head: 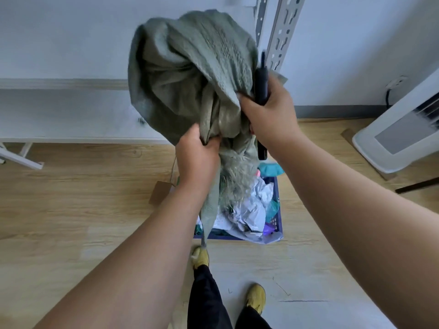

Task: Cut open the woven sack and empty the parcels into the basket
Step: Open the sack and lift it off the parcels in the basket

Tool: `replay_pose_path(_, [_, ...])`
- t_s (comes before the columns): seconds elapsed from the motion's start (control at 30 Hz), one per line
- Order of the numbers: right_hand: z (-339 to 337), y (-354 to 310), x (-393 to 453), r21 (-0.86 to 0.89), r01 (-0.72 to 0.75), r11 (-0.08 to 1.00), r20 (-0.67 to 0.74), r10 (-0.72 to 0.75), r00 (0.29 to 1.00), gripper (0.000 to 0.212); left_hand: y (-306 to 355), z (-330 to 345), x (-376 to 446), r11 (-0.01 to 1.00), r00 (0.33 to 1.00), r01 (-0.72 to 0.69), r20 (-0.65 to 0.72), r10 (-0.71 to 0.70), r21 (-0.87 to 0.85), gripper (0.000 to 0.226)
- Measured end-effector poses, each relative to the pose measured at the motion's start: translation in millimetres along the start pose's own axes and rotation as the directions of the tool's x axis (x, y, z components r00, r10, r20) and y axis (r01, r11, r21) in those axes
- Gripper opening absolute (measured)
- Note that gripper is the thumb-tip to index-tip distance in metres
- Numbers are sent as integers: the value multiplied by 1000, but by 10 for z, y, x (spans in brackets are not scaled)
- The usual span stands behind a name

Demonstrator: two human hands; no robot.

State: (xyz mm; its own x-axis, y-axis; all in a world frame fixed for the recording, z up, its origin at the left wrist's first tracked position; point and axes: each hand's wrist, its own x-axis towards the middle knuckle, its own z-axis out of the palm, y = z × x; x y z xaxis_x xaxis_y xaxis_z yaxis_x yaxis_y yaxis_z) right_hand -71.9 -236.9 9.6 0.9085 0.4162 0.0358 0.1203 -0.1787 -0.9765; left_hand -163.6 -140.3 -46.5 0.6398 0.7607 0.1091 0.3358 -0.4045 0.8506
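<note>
You are holding the woven sack [190, 74] upside down, its bulk bunched high and far while its frayed cut mouth is hanging straight down over the blue basket [278, 222] on the floor. Your left hand [198, 157] is clenching a gather of fabric nearer the mouth; your right hand [268, 115], higher and to the right, is pinching another fold together with a dark cutter [261, 89] (blade not discernible). Both arms are reaching forward. Parcels [249, 210] are already lying heaped in the basket, directly below the grips.
</note>
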Motion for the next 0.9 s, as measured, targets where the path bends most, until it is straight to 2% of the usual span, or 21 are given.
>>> replay_pose_path(0.07, [11, -19, 0, -19, -28, 999, 26, 29, 999, 17, 10, -27, -7, 999, 999, -12, 40, 11, 34, 11])
replay_pose_path(0.2, [8, -111, 58, 23, 18, 1000, -29, -17, 999, 14, 108, -97, 59, 998, 997, -55, -52, 54, -12, 6])
replay_pose_path(0.3, [26, -99, 39, -46, -50, 998, 21, 51, 999, 13, 58, -91, 0, 999, 998, -31, 48, 29, 41, 10])
replay_pose_path(0.4, [-1, -82, 42, -32, -48, 998, 16, 49, 999, 21, 37, -124, -31, 999, 999, -35, 16, 35, -18, 7])
replay_pose_path(0.5, [7, -101, 0, 23, -15, 1000, 41, 14, 999, 18, 75, -185, 39, 1000, 1000, 1, -10, -2, -15, 9])
replay_pose_path(0.57, [-8, -56, 15, 38, -19, 999, -16, 20, 1000, 41, 129, -260, 208, 997, 997, 55, -51, -59, -61, 14])
replay_pose_path(0.63, [-44, 13, -23, 13, -64, 998, 12, 64, 998, 55, 226, -360, 350, 990, 993, 77, -85, -87, -117, 22])
replay_pose_path(0.73, [-23, 83, -106, 3, -126, 992, 188, 123, 974, 51, 407, -425, 446, 965, 991, 104, -54, -121, -242, 24])
replay_pose_path(0.8, [54, 106, -174, -33, -112, 993, 253, 116, 961, 50, 510, -405, 447, 918, 984, 166, -4, -180, -361, 22])
replay_pose_path(0.87, [147, 125, -194, -88, -106, 990, 226, 124, 966, 50, 578, -388, 411, 864, 978, 204, 54, -203, -461, 16])
replay_pose_path(0.9, [170, 112, -179, -110, -104, 989, 169, 121, 978, 42, 594, -386, 395, 846, 978, 209, 82, -194, -490, 14])
